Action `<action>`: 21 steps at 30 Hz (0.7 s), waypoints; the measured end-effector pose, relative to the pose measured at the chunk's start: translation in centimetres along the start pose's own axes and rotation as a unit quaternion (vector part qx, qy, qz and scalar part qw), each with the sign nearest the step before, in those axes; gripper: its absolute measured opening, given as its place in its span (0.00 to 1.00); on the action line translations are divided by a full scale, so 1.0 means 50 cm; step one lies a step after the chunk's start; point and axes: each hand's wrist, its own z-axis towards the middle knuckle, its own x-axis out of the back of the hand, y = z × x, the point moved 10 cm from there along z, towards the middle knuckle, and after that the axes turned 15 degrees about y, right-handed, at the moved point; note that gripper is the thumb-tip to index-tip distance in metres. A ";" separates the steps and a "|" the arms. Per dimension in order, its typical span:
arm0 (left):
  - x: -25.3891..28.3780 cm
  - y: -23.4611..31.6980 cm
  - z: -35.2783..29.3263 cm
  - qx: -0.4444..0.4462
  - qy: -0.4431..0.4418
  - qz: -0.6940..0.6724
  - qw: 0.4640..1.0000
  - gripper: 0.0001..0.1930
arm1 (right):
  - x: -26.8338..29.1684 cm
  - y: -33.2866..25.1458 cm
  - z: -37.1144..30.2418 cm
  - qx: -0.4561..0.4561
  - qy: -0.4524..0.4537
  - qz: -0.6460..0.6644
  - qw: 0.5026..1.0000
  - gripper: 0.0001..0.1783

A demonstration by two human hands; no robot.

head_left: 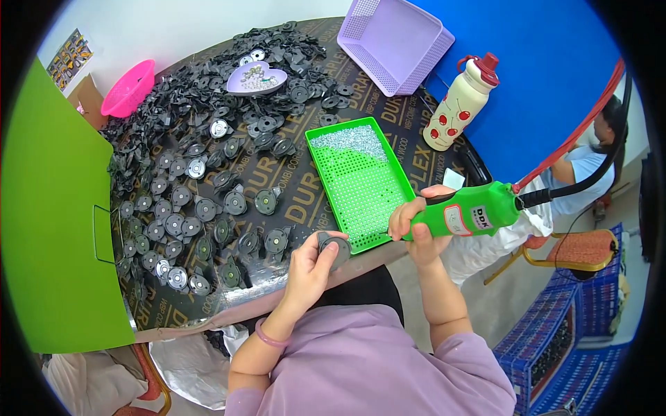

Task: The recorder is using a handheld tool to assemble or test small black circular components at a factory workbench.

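Note:
In my left hand is a round black plastic part, held at the table's front edge with my thumb across its face. My right hand grips a green electric screwdriver lying level, its tip end pointing left toward the part, with a gap between them. A green perforated tray lies just beyond both hands, with small silvery screws heaped at its far end. Left of my left hand, several similar round black parts are spread over the dark table.
A big pile of black parts covers the far left, with a heart-shaped lilac dish on it. Beyond stand a pink basket, a purple basket and a cherry-patterned bottle. The screwdriver's black cable runs right. Another person sits there.

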 end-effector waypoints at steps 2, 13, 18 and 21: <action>0.001 -0.002 0.002 -0.006 0.001 0.005 1.000 0.11 | -0.002 0.000 -0.003 0.004 -0.003 -0.002 1.000 0.28; 0.012 -0.022 0.013 -0.007 0.021 0.032 0.999 0.08 | -0.016 0.003 -0.005 -0.001 -0.013 -0.032 0.999 0.27; 0.011 -0.034 0.021 0.002 0.035 0.008 0.999 0.08 | -0.010 -0.027 0.011 0.022 0.022 -0.005 0.999 0.27; 0.012 -0.026 0.022 0.004 0.032 0.018 0.999 0.08 | -0.028 -0.066 0.018 0.042 0.020 0.024 0.999 0.28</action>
